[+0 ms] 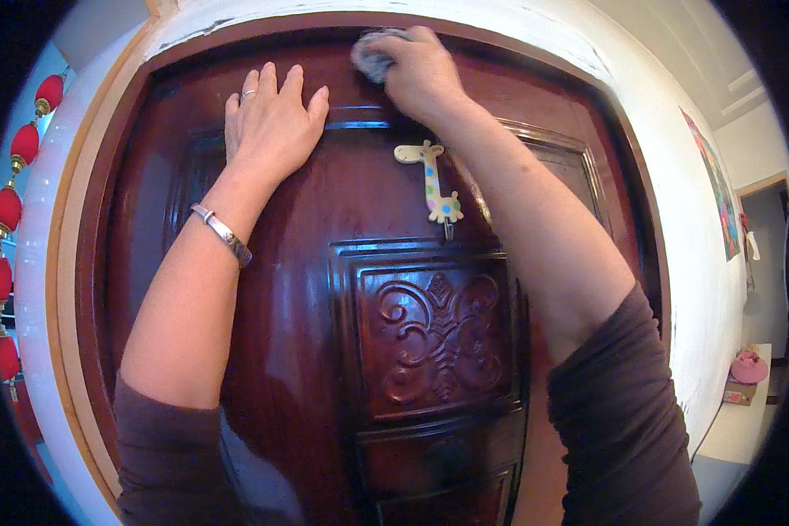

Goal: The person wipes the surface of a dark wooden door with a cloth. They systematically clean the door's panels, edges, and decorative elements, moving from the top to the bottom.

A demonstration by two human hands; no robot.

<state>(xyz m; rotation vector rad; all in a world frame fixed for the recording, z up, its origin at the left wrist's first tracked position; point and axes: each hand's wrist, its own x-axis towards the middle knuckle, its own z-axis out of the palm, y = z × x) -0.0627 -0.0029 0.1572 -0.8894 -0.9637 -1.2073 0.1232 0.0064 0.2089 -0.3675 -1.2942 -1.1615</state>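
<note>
A dark red-brown wooden door with a glossy finish and carved panels fills the middle of the view. My left hand lies flat on its upper left part, fingers spread, with a ring on one finger and a bracelet on the wrist. Close to the top edge, my right hand is closed round a crumpled grey cloth against the door; the cloth is slightly blurred. Below that hand, a giraffe-shaped hook with coloured spots is fixed to the door, apart from both hands.
A dark door frame surrounds the door, with white wall beyond. Red lantern-like ornaments hang in a string at the far left. A colourful picture is on the right wall, and a pink item sits at the far right.
</note>
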